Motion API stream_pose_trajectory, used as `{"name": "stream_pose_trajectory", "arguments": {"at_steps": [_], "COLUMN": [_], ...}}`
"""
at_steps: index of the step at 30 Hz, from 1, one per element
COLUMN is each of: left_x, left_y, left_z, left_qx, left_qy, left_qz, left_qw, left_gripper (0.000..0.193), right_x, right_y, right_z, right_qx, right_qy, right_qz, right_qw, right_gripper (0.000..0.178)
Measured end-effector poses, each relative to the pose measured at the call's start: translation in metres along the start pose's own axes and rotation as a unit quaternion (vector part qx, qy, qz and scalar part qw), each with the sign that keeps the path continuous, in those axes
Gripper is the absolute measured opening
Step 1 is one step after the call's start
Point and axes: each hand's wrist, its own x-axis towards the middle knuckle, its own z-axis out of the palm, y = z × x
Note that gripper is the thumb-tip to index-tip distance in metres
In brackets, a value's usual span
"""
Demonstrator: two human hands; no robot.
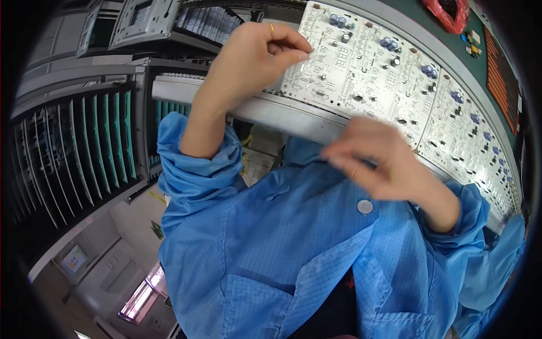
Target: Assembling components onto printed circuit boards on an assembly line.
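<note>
My left hand point(257, 59), with a ring on one finger, is over the left edge of a white circuit board point(322, 68). Its thumb and forefinger are pinched together there; whatever lies between them is hidden. My right hand point(375, 161) hangs in front of the rail, nearer to my body, its fingers bent and smeared by motion. Whether it holds anything is unclear. The board carries blue and black capacitors point(389, 43), white digit displays and small black parts. More such boards point(471, 141) continue in a row to the right.
A metal rail point(305, 121) runs along the boards' near side. Racks of upright boards point(107, 141) stand at the left. Across the green surface point(480, 62) lie a red plastic bag point(449, 14) and small coloured parts point(471, 42). Another blue sleeve point(497, 271) shows at the right.
</note>
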Motion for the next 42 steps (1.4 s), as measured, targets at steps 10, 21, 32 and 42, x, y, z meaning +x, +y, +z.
{"name": "stream_pose_trajectory", "arguments": {"at_steps": [10, 21, 32, 42], "left_x": [-0.027, -0.033, -0.036, -0.039], "left_y": [0.001, -0.007, -0.001, 0.014], "left_z": [0.007, 0.016, 0.013, 0.028], "left_qx": [0.075, 0.064, 0.077, 0.121], "left_qy": [-0.012, 0.028, 0.053, 0.113], "left_qz": [0.024, 0.028, -0.005, 0.025], "left_qw": [0.997, 0.997, 0.996, 0.986], "left_gripper": [0.010, 0.009, 0.010, 0.008], "right_x": [-0.005, -0.006, -0.015, -0.050], "right_y": [0.013, 0.011, 0.006, 0.015], "right_z": [0.030, 0.033, 0.025, 0.001], "right_qx": [0.042, 0.016, 0.008, 0.002], "right_qy": [-0.067, -0.059, -0.059, -0.067], "right_qz": [-0.100, -0.106, -0.116, -0.132], "right_qw": [0.992, 0.993, 0.991, 0.989], "right_gripper": [0.011, 0.012, 0.013, 0.014]}}
